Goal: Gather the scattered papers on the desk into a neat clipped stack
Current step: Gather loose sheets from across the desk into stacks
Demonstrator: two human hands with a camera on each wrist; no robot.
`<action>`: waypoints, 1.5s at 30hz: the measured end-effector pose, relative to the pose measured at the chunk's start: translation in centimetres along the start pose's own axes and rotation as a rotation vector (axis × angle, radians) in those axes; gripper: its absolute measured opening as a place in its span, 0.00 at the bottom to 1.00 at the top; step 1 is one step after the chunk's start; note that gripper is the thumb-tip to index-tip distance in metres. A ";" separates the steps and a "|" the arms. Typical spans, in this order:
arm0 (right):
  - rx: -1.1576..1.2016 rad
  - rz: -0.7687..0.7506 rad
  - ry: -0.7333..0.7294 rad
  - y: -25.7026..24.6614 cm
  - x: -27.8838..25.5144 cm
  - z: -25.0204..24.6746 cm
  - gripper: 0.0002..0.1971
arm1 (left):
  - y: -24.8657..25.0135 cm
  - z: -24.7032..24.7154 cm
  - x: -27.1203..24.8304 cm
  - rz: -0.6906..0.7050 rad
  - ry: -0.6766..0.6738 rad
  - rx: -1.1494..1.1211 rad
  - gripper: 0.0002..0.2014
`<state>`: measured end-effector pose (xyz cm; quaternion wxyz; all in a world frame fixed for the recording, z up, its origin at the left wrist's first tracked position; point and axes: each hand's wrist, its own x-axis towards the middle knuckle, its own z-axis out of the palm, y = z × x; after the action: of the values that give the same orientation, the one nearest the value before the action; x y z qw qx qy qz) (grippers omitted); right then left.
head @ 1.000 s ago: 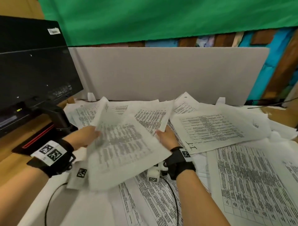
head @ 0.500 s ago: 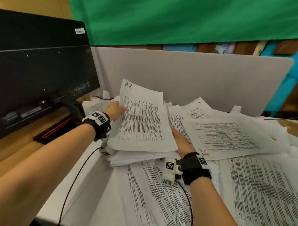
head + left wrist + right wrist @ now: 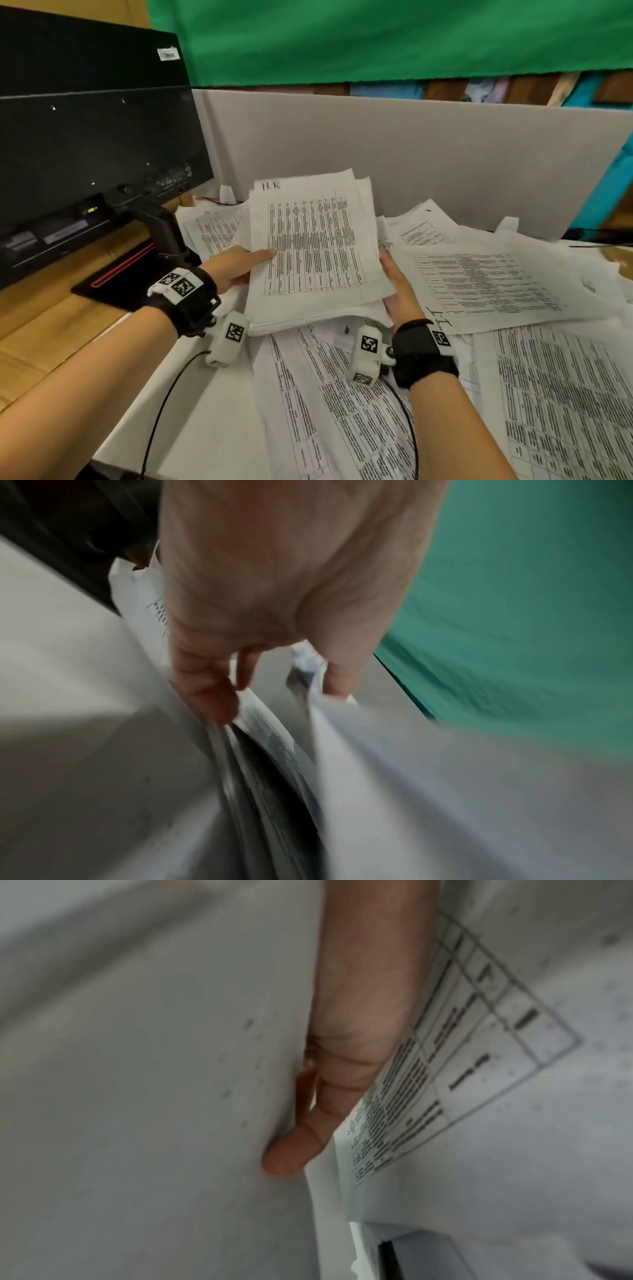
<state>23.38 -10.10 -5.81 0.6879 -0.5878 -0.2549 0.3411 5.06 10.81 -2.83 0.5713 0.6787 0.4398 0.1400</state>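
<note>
A stack of printed papers (image 3: 315, 246), its top sheet a table with handwriting at the top, is tilted up above the desk's centre. My left hand (image 3: 239, 270) grips its left edge, thumb on top and fingers underneath. In the left wrist view my left hand (image 3: 274, 691) pinches several sheets of the stack (image 3: 267, 750). My right hand (image 3: 397, 284) holds the right edge. In the right wrist view my right hand (image 3: 329, 1096) lies between sheets, with a printed page (image 3: 445, 1069) over it. Many loose sheets (image 3: 486, 281) lie scattered around.
A black monitor (image 3: 85, 137) on its stand (image 3: 164, 233) is close on the left. A grey partition (image 3: 428, 154) closes off the back of the desk. More printed pages (image 3: 342, 411) cover the near desk, with others (image 3: 565, 394) on the right.
A sheet that was flapping loosely in both hands now lies on top of a gathered stack. The stack has been lifted and tilted up, and both hands have shifted to its side edges.
</note>
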 end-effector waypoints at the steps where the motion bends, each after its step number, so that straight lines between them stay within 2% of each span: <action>1: 0.005 0.048 0.018 -0.3 -0.2 0.2 0.14 | -0.1 0.0 -0.2 0.041 -0.012 -0.042 0.22; 3: 0.053 0.134 -0.007 -1.1 -0.9 0.8 0.24 | 0.0 0.0 -0.6 0.159 0.006 -0.162 0.16; 4: 0.003 0.152 -0.043 -1.7 -1.1 1.0 0.28 | 0.2 0.2 -0.9 0.235 0.035 -0.209 0.16; 5: -0.044 0.131 -0.120 -2.2 -1.1 1.0 0.29 | 0.5 0.5 -1.2 0.326 0.066 -0.217 0.17; 6: -0.037 0.042 -0.160 -2.6 -0.7 0.6 0.26 | 0.9 0.8 -1.6 0.437 0.096 -0.203 0.17; 7: -0.014 0.003 -0.117 -3.2 -0.5 0.4 0.22 | 1.3 1.0 -2.1 0.538 0.136 -0.181 0.16; 9: -0.143 -0.116 -0.055 -4.3 0.0 0.5 0.21 | 2.6 1.4 -3.5 0.720 0.193 -0.140 0.13; 12: -0.353 -0.330 0.014 -6.5 -0.3 1.9 0.17 | 5.1 2.1 -5.7 0.900 0.284 -0.091 0.09; 15: -0.392 -0.440 0.028 -8.8 -1.5 2.4 0.16 | 6.5 2.6 -7.3 1.003 0.326 -0.120 0.15; 17: -0.400 -0.455 -0.009 -9.6 -2.4 1.9 0.17 | 6.4 2.5 -7.7 0.969 0.307 -0.188 0.21; 20: -0.284 -0.406 -0.028 -10.2 -3.6 1.6 0.30 | 5.5 1.9 -7.7 0.883 0.221 -0.315 0.32; 23: -0.197 -0.376 0.022 -11.1 -3.9 2.4 0.27 | 5.7 1.9 -7.4 0.793 0.142 -0.244 0.44; 25: -0.156 -0.380 0.022 -12.3 -4.0 3.4 0.32 | 6.8 2.2 -7.0 0.793 0.148 -0.197 0.47; 27: -0.128 -0.441 -0.021 -13.5 -4.1 4.1 0.24 | 8.1 2.3 -6.8 0.812 0.181 -0.250 0.50; 29: -0.160 -0.469 -0.083 -13.7 -4.1 4.0 0.19 | 8.4 2.4 -6.5 0.841 0.199 -0.364 0.45; 31: -0.253 -0.346 -0.140 -12.4 -3.8 2.9 0.27 | 7.1 2.2 -6.0 0.769 0.065 -0.357 0.34; 32: -0.295 -0.232 -0.160 -11.3 -3.5 2.2 0.31 | 6.0 2.1 -5.5 0.662 -0.053 -0.301 0.32; 33: -0.334 -0.117 -0.170 -9.9 -3.2 1.5 0.31 | 4.9 2.1 -5.2 0.536 -0.157 -0.201 0.33; 34: -0.376 -0.026 -0.169 -8.5 -3.1 1.1 0.27 | 4.0 2.3 -5.1 0.433 -0.214 -0.086 0.36; 35: -0.408 0.029 -0.142 -7.4 -2.9 0.8 0.22 | 3.4 2.6 -4.9 0.384 -0.219 -0.004 0.37; 36: -0.417 0.047 -0.101 -6.5 -2.7 0.7 0.21 | 3.2 2.9 -4.8 0.370 -0.139 0.021 0.34; 38: -0.328 0.014 -0.028 -5.7 -2.2 0.9 0.24 | 3.8 3.8 -5.1 0.410 0.055 -0.096 0.27; 40: -0.224 -0.014 0.003 -5.3 -1.6 1.2 0.18 | 4.3 4.7 -4.9 0.416 0.155 -0.226 0.18; 41: -0.209 -0.016 0.027 -4.9 -1.2 1.2 0.13 | 4.0 4.8 -4.1 0.382 0.197 -0.206 0.15; 43: -0.228 0.009 0.095 -3.9 -0.5 0.7 0.09 | 2.7 4.2 -3.0 0.257 0.282 -0.126 0.15; 44: -0.233 0.038 0.134 -3.0 0.0 0.0 0.09 | 1.8 3.2 -2.4 0.170 0.367 -0.076 0.17; 45: -0.238 0.080 0.166 -2.3 0.2 -0.7 0.08 | 0.6 2.1 -1.3 0.049 0.473 -0.041 0.25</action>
<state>24.41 -10.52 -3.68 0.6179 -0.7010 -0.2121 0.2861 6.03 8.52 -2.52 0.4627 0.6255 0.5419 0.3177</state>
